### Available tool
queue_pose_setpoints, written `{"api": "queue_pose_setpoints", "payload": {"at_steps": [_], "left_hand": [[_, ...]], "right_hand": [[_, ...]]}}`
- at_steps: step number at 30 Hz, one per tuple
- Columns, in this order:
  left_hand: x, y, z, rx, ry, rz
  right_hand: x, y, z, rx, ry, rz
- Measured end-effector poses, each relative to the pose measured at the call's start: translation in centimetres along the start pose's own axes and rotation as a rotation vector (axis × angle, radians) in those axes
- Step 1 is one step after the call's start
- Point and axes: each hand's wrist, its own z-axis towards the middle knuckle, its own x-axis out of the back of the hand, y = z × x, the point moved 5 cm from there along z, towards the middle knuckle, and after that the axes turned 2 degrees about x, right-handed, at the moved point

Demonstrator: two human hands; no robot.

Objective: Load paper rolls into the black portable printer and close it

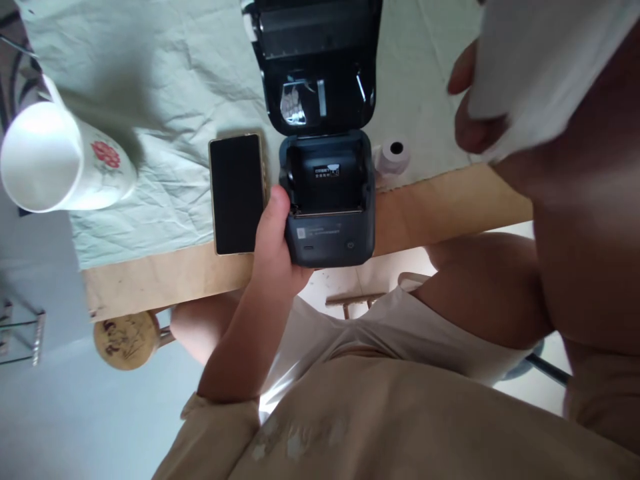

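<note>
My left hand (275,233) is closed around the left side of a black label printer (330,240), its thumb on the upper edge. The printer's lid (320,87) stands open, and no roll sits in the bay. Just right of the printer lies a small white paper roll (396,155) with a dark core. At the upper right, my right hand (473,110) has its fingers around a blurred white sheet (530,73), which looks like paper or thin plastic. That sheet covers much of the hand.
A phone (237,193) with a dark screen lies left of the printer. Farther left, a white mug (75,160) with a red flower appears on the pale green cloth (170,87). The table's wooden edge (165,287) runs close to my lap, with a round stool (126,340) below.
</note>
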Motion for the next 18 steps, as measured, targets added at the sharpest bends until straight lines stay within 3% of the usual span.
{"api": "queue_pose_setpoints", "payload": {"at_steps": [1, 2, 6, 12, 14, 16, 18], "left_hand": [[0.0, -0.1, 0.1, 0.016, -0.001, -0.014], [0.0, -0.1, 0.2, 0.027, -0.005, -0.022], [-0.2, -0.1, 0.1, 0.03, -0.028, -0.037], [-0.5, -0.2, 0.1, 0.023, -0.022, -0.034], [-0.6, -0.2, 0.1, 0.036, -0.003, -0.022], [-0.7, -0.2, 0.0, 0.063, 0.008, -0.01], [-0.7, -0.2, -0.1, 0.074, 0.009, -0.004]], "right_hand": [[0.0, 1.4, 0.3, -0.127, -0.038, 0.059], [0.5, 2.2, 0.4, -0.156, 0.035, 0.076], [1.4, 2.7, -0.4, -0.03, 0.143, -0.156], [2.1, 5.6, -0.9, 0.013, 0.086, -0.606], [2.3, 6.5, -0.8, -0.007, 0.063, -0.662], [2.3, 5.7, -1.1, 0.03, 0.067, -0.637], [2.0, 3.3, -2.0, 0.167, 0.126, -0.582]]}}
